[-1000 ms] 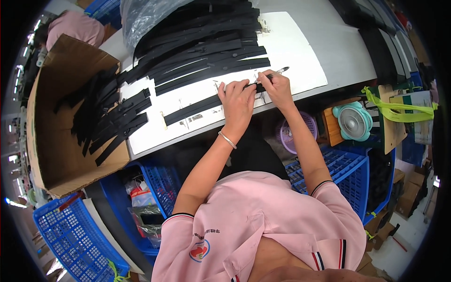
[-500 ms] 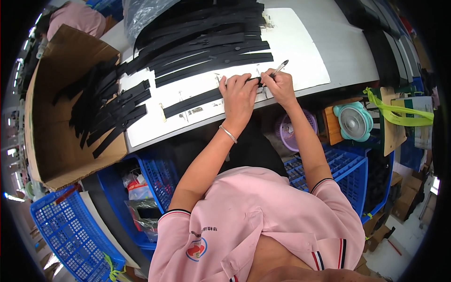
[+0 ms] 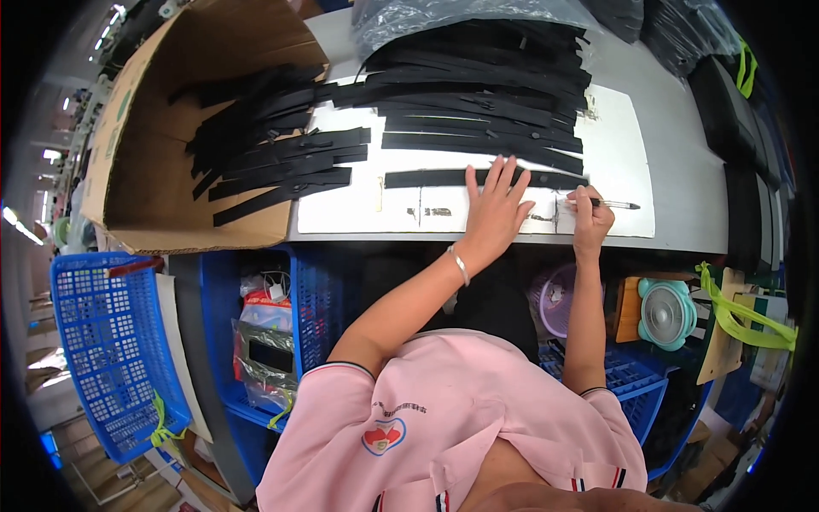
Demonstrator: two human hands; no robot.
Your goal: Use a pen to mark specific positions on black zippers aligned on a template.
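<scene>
A long black fabric strip point(image 3: 426, 179) lies across the white board point(image 3: 341, 218), parallel to its near edge. My left hand point(image 3: 495, 213) rests flat with fingers spread, its fingertips on that strip. At the strip's right end, my right hand point(image 3: 591, 224) is closed around a pen point(image 3: 616, 204) that points to the right. Fingertips of the right hand reach the end of the strip; whether the pen tip touches it is hidden. Just beyond lies a thick layer of similar black strips point(image 3: 478, 94), some bearing small dark pieces. Dark marks show on the board near my hands.
At left, a cardboard box point(image 3: 128, 188) on its side holds more black strips point(image 3: 264, 128), spilling onto the board. Clear plastic point(image 3: 461, 13) lies behind the pile. Below the table are blue crates point(image 3: 119, 358), a purple basket point(image 3: 559, 299) and a teal fan point(image 3: 668, 314).
My left hand has gone from gripping the strip to lying spread on it. The pen has swung from slanting up to nearly level. The whole view has shifted and turned.
</scene>
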